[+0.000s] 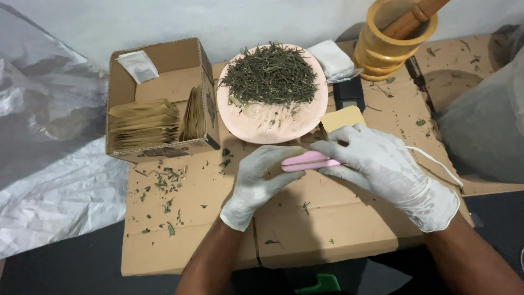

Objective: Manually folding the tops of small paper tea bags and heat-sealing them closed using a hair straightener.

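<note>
Both hands wear white gloves. My right hand (382, 166) grips a small pink hand-held sealer (309, 160) with a white cord (436, 163) trailing to the right. My left hand (259, 183) touches the pink tool's left end with its fingertips. A tan paper packet (341, 118) pokes up just behind the right hand's fingers. Beyond the hands stands a pink plate (273, 125) heaped with dried green leaves (270, 75).
An open cardboard box (204, 90) of stacked tan packets (143, 123) sits at left. A wooden mortar with pestle (392, 38), a white sachet bundle (333, 59) and a small black device (349, 93) stand behind the plate. Leaf crumbs dot the flattened cardboard (180, 240).
</note>
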